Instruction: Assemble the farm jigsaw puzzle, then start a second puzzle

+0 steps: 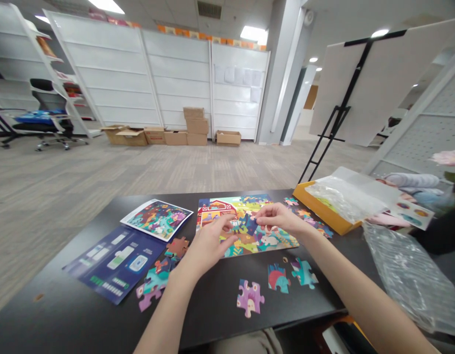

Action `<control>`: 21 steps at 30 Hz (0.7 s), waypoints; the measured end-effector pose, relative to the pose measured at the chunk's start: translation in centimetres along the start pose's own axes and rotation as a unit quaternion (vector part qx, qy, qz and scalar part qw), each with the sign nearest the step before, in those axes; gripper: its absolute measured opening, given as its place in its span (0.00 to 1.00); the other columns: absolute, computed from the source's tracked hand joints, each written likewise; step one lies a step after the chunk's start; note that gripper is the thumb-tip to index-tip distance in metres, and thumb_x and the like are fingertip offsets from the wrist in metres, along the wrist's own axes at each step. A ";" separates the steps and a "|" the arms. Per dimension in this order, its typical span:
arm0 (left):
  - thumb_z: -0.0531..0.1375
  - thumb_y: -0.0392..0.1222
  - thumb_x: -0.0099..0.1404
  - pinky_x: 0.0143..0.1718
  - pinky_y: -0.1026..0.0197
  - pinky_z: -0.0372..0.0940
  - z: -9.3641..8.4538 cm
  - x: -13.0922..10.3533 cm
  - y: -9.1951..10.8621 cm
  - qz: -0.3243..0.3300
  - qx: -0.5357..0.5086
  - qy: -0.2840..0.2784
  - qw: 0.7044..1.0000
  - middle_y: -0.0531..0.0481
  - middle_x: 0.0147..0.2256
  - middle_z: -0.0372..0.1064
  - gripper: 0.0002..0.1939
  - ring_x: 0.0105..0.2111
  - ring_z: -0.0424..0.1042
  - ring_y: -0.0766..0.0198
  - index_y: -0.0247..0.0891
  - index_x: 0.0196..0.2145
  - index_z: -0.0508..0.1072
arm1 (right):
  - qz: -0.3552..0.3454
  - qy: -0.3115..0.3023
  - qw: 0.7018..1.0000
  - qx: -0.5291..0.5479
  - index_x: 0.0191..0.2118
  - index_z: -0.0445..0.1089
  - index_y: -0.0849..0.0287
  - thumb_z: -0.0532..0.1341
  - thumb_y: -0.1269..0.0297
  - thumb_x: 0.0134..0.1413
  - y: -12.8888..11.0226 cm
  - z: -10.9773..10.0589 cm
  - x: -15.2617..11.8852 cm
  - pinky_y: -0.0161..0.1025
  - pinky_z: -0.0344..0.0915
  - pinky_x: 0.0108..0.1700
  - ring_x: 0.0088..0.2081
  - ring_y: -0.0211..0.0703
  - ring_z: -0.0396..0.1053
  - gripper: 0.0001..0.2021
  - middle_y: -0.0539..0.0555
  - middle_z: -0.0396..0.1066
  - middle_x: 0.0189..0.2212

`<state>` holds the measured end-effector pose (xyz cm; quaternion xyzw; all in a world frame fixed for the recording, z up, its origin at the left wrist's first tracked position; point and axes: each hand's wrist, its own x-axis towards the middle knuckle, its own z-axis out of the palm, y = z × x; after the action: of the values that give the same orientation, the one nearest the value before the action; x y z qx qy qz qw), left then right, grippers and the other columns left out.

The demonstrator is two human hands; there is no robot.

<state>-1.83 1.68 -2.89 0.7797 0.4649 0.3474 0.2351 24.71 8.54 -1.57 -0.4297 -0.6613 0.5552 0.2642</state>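
A colourful farm-scene puzzle board (212, 205) with a red barn lies flat on the black table. My left hand (208, 243) hovers at its left half, thumb and fingers apart, nothing between them. My right hand (279, 217) comes in from the right, its thumb and fingertips pinched at the edge of a dark blue puzzle piece (250, 226) over the board's middle. Closer to me lie a purple piece (250, 298), a red and blue piece (278, 279) and a teal piece (304, 273). More loose pieces (153, 281) lie beside my left forearm.
On the left is an open leaflet (102, 265) with a printed picture (157, 219). Several pieces (314, 223) lie right of the board, near a yellow box (330, 211) with plastic inside. Clear plastic wrap (411, 275) hangs at the table's right edge. An easel (332, 128) stands behind.
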 end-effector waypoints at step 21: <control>0.61 0.45 0.64 0.37 0.57 0.76 -0.2 0.4 1.0 -0.103 -0.242 0.025 0.964 0.51 0.30 0.77 0.10 0.31 0.80 0.60 0.39 0.42 0.72 | -0.084 -0.107 0.991 -0.013 0.33 0.77 0.60 0.72 0.51 0.50 -0.9 2.1 -0.7 0.32 0.65 0.27 0.25 0.35 0.69 0.15 0.49 0.74 0.25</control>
<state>-1.30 1.55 -1.98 0.6388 0.4500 0.4427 0.4399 23.03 6.87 -1.19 -0.3146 -0.7266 0.5650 0.2321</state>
